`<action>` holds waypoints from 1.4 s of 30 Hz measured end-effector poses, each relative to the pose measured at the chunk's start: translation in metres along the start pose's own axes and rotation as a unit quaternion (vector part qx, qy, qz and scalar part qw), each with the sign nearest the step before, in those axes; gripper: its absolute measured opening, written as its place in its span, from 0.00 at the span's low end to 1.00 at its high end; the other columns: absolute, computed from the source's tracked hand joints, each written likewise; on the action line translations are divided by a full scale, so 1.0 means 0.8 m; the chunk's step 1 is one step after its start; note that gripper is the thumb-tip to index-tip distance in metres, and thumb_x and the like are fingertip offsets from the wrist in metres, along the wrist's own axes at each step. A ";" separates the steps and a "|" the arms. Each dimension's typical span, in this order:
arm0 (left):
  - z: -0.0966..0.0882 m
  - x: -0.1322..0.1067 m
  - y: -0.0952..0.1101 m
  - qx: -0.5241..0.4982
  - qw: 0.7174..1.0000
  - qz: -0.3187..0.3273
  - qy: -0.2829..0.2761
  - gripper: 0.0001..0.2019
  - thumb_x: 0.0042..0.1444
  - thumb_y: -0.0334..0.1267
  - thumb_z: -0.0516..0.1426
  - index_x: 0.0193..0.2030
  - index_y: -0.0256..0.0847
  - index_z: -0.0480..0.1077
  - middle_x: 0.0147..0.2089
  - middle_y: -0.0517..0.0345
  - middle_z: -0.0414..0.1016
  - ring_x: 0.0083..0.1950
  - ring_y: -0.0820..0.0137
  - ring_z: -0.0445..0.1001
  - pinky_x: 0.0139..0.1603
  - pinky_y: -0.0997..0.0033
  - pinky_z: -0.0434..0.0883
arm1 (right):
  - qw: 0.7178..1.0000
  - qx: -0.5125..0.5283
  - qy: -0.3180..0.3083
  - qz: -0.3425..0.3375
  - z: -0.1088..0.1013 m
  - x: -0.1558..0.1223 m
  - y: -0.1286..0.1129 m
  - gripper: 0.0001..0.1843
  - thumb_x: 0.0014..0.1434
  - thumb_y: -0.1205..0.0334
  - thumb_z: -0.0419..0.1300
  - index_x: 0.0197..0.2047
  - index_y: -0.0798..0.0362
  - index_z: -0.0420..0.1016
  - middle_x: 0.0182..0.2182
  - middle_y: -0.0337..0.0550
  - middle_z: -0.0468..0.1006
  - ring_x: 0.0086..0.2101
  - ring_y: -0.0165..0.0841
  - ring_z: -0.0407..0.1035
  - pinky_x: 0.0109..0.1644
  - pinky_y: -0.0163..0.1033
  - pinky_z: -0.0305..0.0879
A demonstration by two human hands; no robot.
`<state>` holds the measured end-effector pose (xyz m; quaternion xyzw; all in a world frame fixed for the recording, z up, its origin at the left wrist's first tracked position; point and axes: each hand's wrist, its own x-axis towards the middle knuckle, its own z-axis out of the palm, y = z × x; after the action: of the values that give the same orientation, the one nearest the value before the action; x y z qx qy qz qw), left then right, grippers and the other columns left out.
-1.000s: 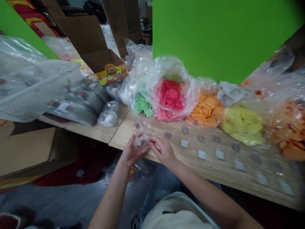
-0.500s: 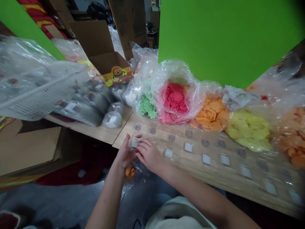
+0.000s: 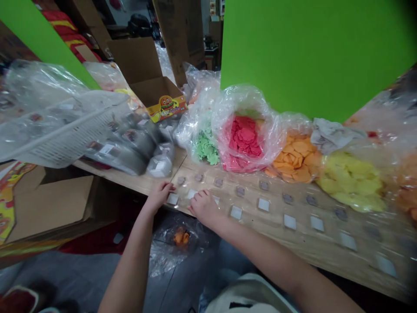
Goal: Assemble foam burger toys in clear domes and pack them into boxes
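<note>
Two uneven rows of small clear plastic cases run along the wooden table, showing white squares and greyish discs through the plastic. At the left end, my left hand (image 3: pixel 160 195) has its fingers bent at the edge of a clear plastic case (image 3: pixel 172 198) with a white square. My right hand (image 3: pixel 204 206) is palm down just to the right, fingers curled and close together. It partly covers a neighbouring white square (image 3: pixel 192 194); what its fingertips grip, if anything, is hidden. A greyish disc (image 3: pixel 181 180) lies just beyond my left fingers.
Behind the rows sit plastic bags of green pieces (image 3: pixel 207 148), red pieces (image 3: pixel 245 137), orange pieces (image 3: pixel 295 158) and yellow pieces (image 3: pixel 352 178). Left are clear containers (image 3: pixel 159 165), a white basket (image 3: pixel 74 139) and an open burger-print box (image 3: pixel 169 106). A cardboard box (image 3: pixel 52 204) stands below the table edge.
My hands have come apart and down to the table; the small clear case they held together has left its raised place between them. The view has shifted slightly left.
</note>
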<state>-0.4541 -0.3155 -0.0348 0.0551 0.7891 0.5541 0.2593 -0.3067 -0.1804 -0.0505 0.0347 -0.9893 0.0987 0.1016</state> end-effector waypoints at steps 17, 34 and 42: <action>0.140 -0.134 -0.022 0.105 0.925 0.293 -0.217 0.20 0.41 0.37 0.64 0.44 0.51 0.72 0.58 0.52 0.66 0.65 0.53 0.51 0.66 0.51 0.32 | 0.945 -0.082 0.059 0.311 -0.060 -0.232 0.111 0.20 0.62 0.58 0.49 0.54 0.55 0.67 0.58 0.52 0.62 0.61 0.45 0.45 0.60 0.56 0.47; 0.221 -0.129 -0.054 0.325 0.732 0.582 -0.138 0.22 0.52 0.39 0.55 0.54 0.56 0.64 0.61 0.52 0.62 0.63 0.56 0.56 0.64 0.46 0.42 | 0.693 -0.260 0.158 0.654 -0.147 -0.552 0.209 0.20 0.61 0.61 0.47 0.53 0.58 0.68 0.53 0.59 0.66 0.56 0.50 0.53 0.53 0.57 0.54; 0.261 -0.154 -0.045 0.350 0.685 0.629 -0.111 0.14 0.53 0.36 0.54 0.47 0.47 0.69 0.57 0.51 0.66 0.61 0.59 0.60 0.63 0.49 0.47 | 0.661 -0.267 0.106 0.693 -0.155 -0.611 0.246 0.17 0.59 0.58 0.49 0.40 0.56 0.76 0.52 0.56 0.67 0.58 0.52 0.49 0.54 0.59 0.51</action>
<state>-0.2430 -0.1988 -0.0772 0.6869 0.6707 0.2604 -0.1025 0.1773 0.0614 -0.0700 -0.7001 -0.6939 -0.1244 0.1132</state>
